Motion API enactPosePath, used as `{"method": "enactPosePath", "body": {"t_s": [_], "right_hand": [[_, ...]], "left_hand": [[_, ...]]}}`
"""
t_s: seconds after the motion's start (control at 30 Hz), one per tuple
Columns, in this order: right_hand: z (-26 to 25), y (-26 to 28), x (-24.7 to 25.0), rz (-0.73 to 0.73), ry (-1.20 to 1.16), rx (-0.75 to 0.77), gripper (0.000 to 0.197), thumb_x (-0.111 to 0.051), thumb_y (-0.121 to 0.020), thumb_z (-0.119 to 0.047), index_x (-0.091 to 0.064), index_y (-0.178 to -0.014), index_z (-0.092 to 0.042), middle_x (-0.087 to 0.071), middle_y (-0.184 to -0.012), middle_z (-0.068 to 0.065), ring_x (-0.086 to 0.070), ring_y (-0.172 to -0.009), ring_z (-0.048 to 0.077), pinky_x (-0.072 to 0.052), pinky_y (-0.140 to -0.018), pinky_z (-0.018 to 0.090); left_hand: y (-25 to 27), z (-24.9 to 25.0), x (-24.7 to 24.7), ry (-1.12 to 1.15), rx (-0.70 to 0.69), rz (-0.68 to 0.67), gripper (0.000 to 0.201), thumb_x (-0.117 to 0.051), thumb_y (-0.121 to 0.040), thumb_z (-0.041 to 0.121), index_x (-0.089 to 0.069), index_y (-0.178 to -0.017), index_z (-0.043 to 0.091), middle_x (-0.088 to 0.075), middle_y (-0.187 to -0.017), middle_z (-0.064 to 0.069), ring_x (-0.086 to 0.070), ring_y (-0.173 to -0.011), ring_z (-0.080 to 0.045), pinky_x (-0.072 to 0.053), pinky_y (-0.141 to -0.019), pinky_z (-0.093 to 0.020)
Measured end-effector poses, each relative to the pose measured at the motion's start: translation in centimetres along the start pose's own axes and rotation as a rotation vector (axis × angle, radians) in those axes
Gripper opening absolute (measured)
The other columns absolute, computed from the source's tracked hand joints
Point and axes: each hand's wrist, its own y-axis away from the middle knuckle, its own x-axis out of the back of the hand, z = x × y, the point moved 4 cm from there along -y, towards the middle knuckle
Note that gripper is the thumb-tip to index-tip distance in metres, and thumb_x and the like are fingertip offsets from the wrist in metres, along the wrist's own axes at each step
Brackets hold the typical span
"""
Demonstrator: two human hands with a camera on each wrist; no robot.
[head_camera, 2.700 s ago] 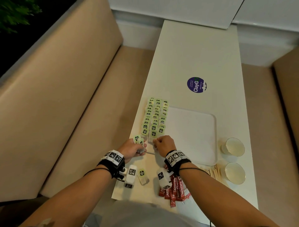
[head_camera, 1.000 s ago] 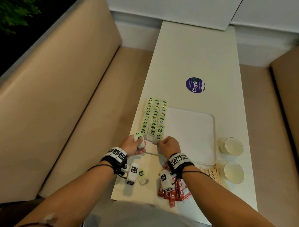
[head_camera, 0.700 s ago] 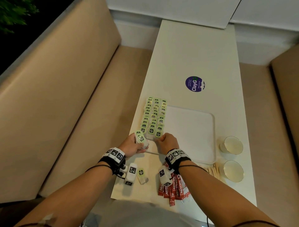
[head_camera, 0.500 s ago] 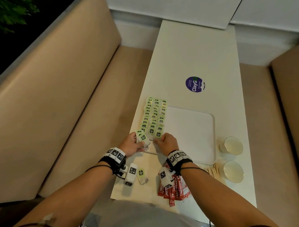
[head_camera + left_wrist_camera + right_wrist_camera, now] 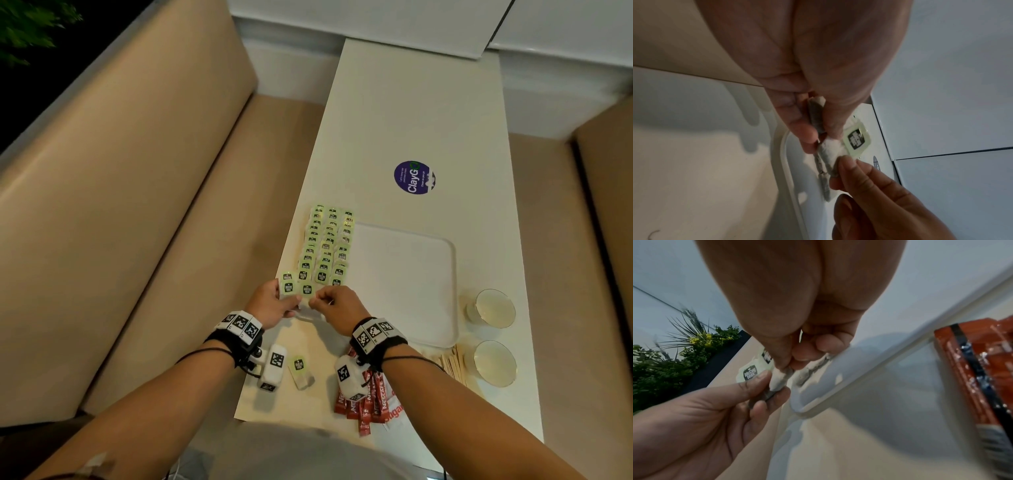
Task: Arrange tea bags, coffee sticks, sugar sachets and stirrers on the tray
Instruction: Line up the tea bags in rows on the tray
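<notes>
1. We see the left hand [image 5: 269, 303] and the right hand [image 5: 337, 308] meeting over the near left corner of the white tray [image 5: 411, 284], which lies on the counter [image 5: 411, 102].
2. The left fingers [image 5: 805, 134] are clamped on a few tea bags [image 5: 287, 287], their green tags pointing away from us.
3. The right fingers [image 5: 781, 356] pinch one tea bag [image 5: 828, 152] of that bunch by its white pouch; its green tag [image 5: 856, 140] shows just past the fingertips.
4. Three rows of tea bags [image 5: 327, 245] run along the left edge of the tray, overlapping one another from the far end toward the hands.
5. The rest of the tray surface is bare white.
6. One loose tea bag [image 5: 299, 370] lies on the counter near the near edge, between the two wrists.
7. Red coffee sticks [image 5: 368, 401] lie in a heap at the near edge of the counter, partly under the right wrist; a white sachet with red lettering [image 5: 394, 409] lies just beside them.
8. Wooden stirrers [image 5: 452, 363] lie at the near right corner of the tray, just beside two paper cups [image 5: 493, 339] that stand along the right edge of the counter.
9. A round purple sticker [image 5: 413, 177] sits on the counter beyond the tray.
10. Beige bench seats [image 5: 137, 205] flank the counter.
</notes>
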Motion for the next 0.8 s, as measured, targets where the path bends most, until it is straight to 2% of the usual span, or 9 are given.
{"method": "enactPosePath", "body": {"t_s": [0.1, 0.17, 0.27, 0.33, 0.4, 0.67, 0.8], "right_hand": [[0.3, -0.6, -0.2, 0.065, 0.004, -0.053, 0.032, -0.067, -0.095, -0.029, -0.067, -0.078, -0.002, -0.062, -0.068, 0.011, -0.051, -0.063, 0.016, -0.048, -0.068, 0.032], [0.4, -1.1, -0.4, 0.077, 0.015, -0.091, 0.032, -0.067, -0.093, -0.027, -0.067, -0.077, 0.0, -0.069, -0.075, 0.018, -0.055, -0.065, 0.018, -0.053, -0.071, 0.036], [0.0, -1.6, -0.9, 0.066, 0.03, -0.124, 0.029, -0.066, -0.091, -0.023, -0.071, -0.072, -0.002, -0.072, -0.074, 0.014, -0.06, -0.066, 0.019, -0.055, -0.071, 0.035], [-0.2, -1.8, -1.3, 0.051, 0.018, -0.138, 0.028, -0.066, -0.09, -0.021, -0.072, -0.068, -0.005, -0.073, -0.067, 0.006, -0.066, -0.066, 0.019, -0.058, -0.073, 0.034], [-0.2, -2.0, -1.8, 0.039, 0.024, -0.149, 0.031, -0.063, -0.089, -0.023, -0.072, -0.064, -0.008, -0.073, -0.063, 0.002, -0.071, -0.064, 0.019, -0.061, -0.075, 0.037], [-0.4, -2.5, -2.6, 0.066, 0.122, -0.164, 0.044, -0.058, -0.091, -0.037, -0.069, -0.054, -0.014, -0.068, -0.055, -0.001, -0.067, -0.056, 0.015, -0.061, -0.071, 0.04], [-0.9, -2.0, -1.9, 0.091, 0.093, -0.174, 0.045, -0.063, -0.091, -0.042, -0.064, -0.055, -0.015, -0.067, -0.056, -0.001, -0.066, -0.058, 0.016, -0.059, -0.068, 0.034]], "left_hand": [[0.0, -0.4, 0.7, 0.044, 0.011, 0.071, 0.012, -0.067, -0.095, 0.009, -0.066, -0.107, 0.007, -0.075, -0.098, -0.013, -0.074, -0.079, -0.02, -0.057, -0.063, -0.024], [0.0, -0.7, 1.3, 0.04, 0.025, 0.103, 0.011, -0.065, -0.096, 0.008, -0.065, -0.106, 0.004, -0.074, -0.095, -0.016, -0.074, -0.077, -0.022, -0.058, -0.063, -0.024], [0.1, -1.2, 2.0, 0.036, 0.049, 0.109, 0.009, -0.069, -0.092, 0.005, -0.066, -0.101, 0.006, -0.074, -0.095, -0.019, -0.071, -0.078, -0.023, -0.059, -0.067, -0.028], [0.3, -1.3, 2.2, 0.027, 0.056, 0.101, 0.01, -0.07, -0.09, 0.003, -0.066, -0.098, 0.007, -0.073, -0.093, -0.019, -0.069, -0.077, -0.024, -0.059, -0.069, -0.03], [0.4, -1.4, 2.3, 0.005, 0.055, 0.092, 0.011, -0.072, -0.089, 0.004, -0.066, -0.097, 0.008, -0.073, -0.091, -0.018, -0.069, -0.077, -0.023, -0.058, -0.067, -0.03], [0.7, -0.9, 1.9, -0.06, 0.009, 0.039, 0.018, -0.073, -0.091, 0.01, -0.066, -0.107, 0.007, -0.075, -0.093, -0.013, -0.071, -0.076, -0.016, -0.056, -0.064, -0.021], [0.7, -0.9, 1.6, -0.06, 0.02, -0.03, 0.018, -0.072, -0.091, 0.007, -0.064, -0.107, 0.006, -0.072, -0.087, -0.01, -0.068, -0.073, -0.017, -0.054, -0.064, -0.026]]}}
